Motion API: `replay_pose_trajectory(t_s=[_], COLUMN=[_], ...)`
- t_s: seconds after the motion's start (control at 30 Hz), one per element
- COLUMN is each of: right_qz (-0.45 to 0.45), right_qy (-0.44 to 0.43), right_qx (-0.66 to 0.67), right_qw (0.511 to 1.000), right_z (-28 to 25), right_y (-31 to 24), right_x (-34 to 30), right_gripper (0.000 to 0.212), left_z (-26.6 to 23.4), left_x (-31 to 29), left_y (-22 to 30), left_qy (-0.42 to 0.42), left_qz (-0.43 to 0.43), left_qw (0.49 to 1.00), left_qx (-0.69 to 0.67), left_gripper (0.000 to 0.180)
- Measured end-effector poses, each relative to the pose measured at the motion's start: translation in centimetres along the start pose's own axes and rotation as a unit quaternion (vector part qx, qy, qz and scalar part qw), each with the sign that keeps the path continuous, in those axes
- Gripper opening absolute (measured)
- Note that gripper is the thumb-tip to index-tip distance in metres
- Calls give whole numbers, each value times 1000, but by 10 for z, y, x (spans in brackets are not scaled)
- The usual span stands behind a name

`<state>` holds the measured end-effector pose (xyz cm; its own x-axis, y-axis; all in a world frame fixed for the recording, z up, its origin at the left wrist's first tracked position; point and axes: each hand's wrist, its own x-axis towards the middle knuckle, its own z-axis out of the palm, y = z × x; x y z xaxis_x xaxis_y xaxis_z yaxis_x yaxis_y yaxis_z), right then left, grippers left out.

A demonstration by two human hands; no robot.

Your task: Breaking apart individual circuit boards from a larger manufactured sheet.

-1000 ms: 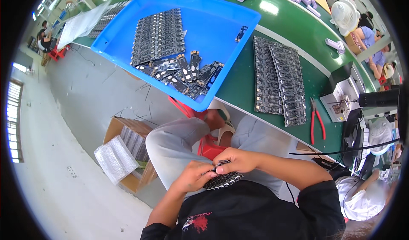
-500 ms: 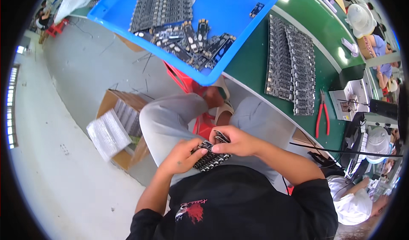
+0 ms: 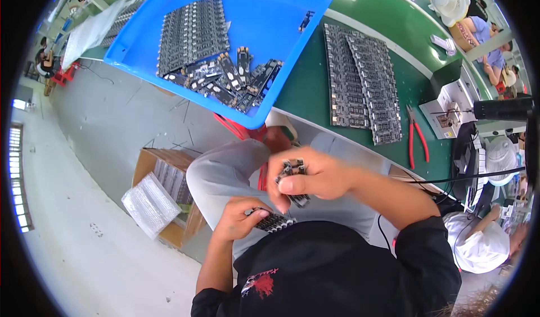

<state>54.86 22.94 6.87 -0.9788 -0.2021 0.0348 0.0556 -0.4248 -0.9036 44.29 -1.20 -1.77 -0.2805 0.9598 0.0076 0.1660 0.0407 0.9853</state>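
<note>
Over my lap, my left hand [image 3: 234, 218] is closed on a panel of black circuit boards [image 3: 273, 222], its thumb lying on top. My right hand [image 3: 319, 173] is raised above and to the right of that panel, slightly blurred. Between its thumb and fingers are small circuit boards [image 3: 293, 170] broken into narrow strips; how many I cannot tell. The two hands are apart. Ahead of them a blue tray [image 3: 191, 98] holds a stack of board panels [image 3: 194, 35] and a loose pile of single boards [image 3: 228, 76].
Two panel stacks [image 3: 350, 76] lie on the green table [image 3: 304, 92], with red-handled pliers [image 3: 417, 140] beside them. A cardboard box [image 3: 147, 161] with bubble wrap [image 3: 151, 204] stands on the floor at left. A black cable [image 3: 450, 176] crosses at right. Other people sit further off.
My right hand has lifted away from the panel with small boards in its grasp. My left hand keeps the rest of the panel, slightly lower. The whole view has shifted a little.
</note>
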Motion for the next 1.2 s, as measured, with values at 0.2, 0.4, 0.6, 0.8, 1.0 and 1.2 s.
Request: replay_pose_trajectory(t_s=[0.2,0.4,0.6,0.8,1.0,1.2], right_qz=[-133,-268,148,97,93,61], right_qy=[123,134,-45,-31,35,1], right_qx=[-648,-733,-440,92,-14,-189], right_qw=[739,611,885,990,995,980], right_z=[-35,-7,30,15,-10,8], right_y=[-107,-84,34,93,102,93], right_x=[115,88,10,-18,-38,-33], right_gripper=[18,29,32,49,40,32], left_z=[10,-7,-10,-4,4,17], left_x=[3,-29,-11,2,19,7], left_y=[11,1,34,24,20,14], left_qy=[-86,38,46,-28,19,46], left_qz=[-97,-161,-75,-28,-55,-116], left_qw=[990,985,996,999,998,992], left_qx=[53,50,32,-25,32,8], left_gripper=[25,24,14,11,10,11])
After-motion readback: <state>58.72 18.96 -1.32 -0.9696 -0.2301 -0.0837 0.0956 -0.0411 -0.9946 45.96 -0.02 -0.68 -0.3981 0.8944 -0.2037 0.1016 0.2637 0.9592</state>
